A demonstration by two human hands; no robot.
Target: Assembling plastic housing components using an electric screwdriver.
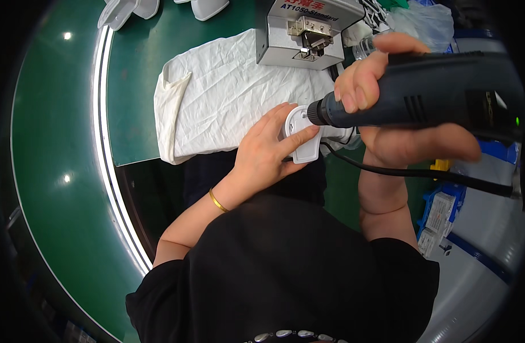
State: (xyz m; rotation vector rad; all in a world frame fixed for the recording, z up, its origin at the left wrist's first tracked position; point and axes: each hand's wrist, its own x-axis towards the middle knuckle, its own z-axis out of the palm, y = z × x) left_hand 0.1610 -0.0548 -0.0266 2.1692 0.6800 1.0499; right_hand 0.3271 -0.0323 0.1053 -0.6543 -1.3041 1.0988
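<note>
My left hand [268, 140] is closed around a small white plastic housing [306, 150] at the near edge of the cloth. The thumb lies across its face, and screw holes show in its rounded upper part. In my right hand [365, 86] is a large black electric screwdriver [405, 94], lying nearly level. Its dark ribbed nose [318, 112] points left and meets the rounded part of the housing. A small metal piece shows at that spot, too small to make out clearly. The far end of the screwdriver carries a green light.
A white cloth [222, 86] covers part of the green table [134, 108]. Behind it stands a grey screw feeder machine [299, 34]. White plastic parts [125, 11] lie at the far left. A black cable [388, 170] runs below the screwdriver. Blue bins [445, 208] stand at the right.
</note>
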